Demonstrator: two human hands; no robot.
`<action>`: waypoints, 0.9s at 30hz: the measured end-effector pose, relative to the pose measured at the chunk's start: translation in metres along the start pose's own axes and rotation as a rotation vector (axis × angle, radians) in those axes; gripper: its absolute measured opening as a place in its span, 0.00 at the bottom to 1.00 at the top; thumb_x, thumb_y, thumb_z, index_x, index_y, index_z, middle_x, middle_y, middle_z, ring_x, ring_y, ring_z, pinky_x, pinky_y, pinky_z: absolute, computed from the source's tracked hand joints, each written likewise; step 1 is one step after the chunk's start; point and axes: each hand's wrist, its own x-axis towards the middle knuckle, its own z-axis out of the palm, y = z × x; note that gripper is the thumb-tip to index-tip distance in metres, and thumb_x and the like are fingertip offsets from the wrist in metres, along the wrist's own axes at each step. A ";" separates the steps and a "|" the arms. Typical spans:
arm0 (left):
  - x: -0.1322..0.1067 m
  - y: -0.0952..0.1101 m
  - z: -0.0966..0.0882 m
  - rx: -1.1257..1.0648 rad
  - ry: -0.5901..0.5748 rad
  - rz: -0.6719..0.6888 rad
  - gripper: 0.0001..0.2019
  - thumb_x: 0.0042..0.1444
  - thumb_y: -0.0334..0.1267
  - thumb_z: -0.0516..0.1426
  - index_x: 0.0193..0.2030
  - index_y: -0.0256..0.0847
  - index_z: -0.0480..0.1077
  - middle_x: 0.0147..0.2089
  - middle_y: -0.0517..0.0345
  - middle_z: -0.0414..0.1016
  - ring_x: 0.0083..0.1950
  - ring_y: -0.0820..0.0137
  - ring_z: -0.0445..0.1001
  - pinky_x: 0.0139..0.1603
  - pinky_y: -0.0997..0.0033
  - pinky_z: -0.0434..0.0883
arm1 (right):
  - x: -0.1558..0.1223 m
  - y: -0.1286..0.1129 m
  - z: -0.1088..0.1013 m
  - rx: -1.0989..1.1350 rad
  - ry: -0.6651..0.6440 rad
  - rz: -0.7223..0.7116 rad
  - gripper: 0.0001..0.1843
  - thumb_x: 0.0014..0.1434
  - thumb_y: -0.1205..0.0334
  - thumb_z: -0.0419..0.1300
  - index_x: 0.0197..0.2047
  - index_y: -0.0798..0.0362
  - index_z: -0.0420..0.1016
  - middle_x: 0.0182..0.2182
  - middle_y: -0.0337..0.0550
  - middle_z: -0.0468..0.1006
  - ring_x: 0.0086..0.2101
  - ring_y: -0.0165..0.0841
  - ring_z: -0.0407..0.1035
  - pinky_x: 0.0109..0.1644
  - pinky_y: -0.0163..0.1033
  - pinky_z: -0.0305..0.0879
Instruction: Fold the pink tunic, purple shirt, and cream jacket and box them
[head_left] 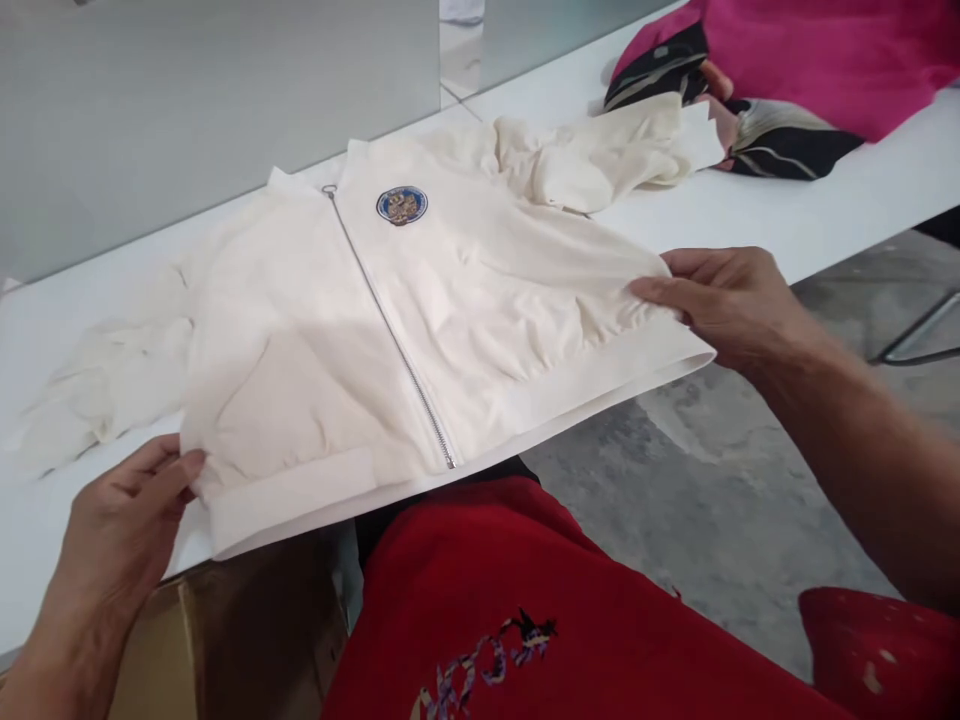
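Note:
A cream zip-up jacket (300, 300) lies front side up, its ribbed hem hanging over the near edge of the table. The metal zipper (390, 330) is closed from the collar down to the hem. On the chest sits a round blue and gold badge (402, 205). My left hand (131, 510) pinches the jacket's side just above the hem at the lower left. At the opposite side, my right hand (720, 300) grips the other hem corner between thumb and fingers. Both sleeves spread outward, the one on the right crumpled.
The white table (787, 220) runs along a grey partition (210, 110). A bright pink garment (832, 60) with black patterned parts lies at the back right, touching the sleeve. Below are a cardboard box (150, 650), a concrete floor (720, 480) and a metal leg (919, 335).

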 end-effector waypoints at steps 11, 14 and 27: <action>-0.045 -0.008 0.026 0.988 0.100 0.960 0.16 0.70 0.48 0.58 0.57 0.43 0.74 0.47 0.55 0.82 0.43 0.65 0.82 0.35 0.70 0.72 | -0.048 0.022 0.001 -0.834 0.111 -1.035 0.11 0.70 0.56 0.63 0.52 0.51 0.79 0.44 0.48 0.84 0.40 0.38 0.79 0.41 0.42 0.73; -0.052 -0.007 0.045 1.084 -0.090 1.321 0.13 0.71 0.45 0.60 0.56 0.42 0.73 0.48 0.52 0.83 0.47 0.62 0.82 0.46 0.65 0.75 | -0.061 0.028 0.012 -0.919 -0.128 -1.257 0.15 0.68 0.55 0.67 0.56 0.49 0.76 0.51 0.47 0.83 0.48 0.41 0.79 0.47 0.44 0.75; -0.053 -0.020 0.044 1.107 -0.004 1.546 0.09 0.70 0.27 0.57 0.55 0.33 0.73 0.46 0.48 0.83 0.45 0.60 0.82 0.48 0.61 0.74 | -0.051 0.042 0.014 -1.016 -0.012 -1.299 0.13 0.70 0.70 0.60 0.55 0.50 0.78 0.48 0.47 0.83 0.45 0.41 0.79 0.45 0.45 0.73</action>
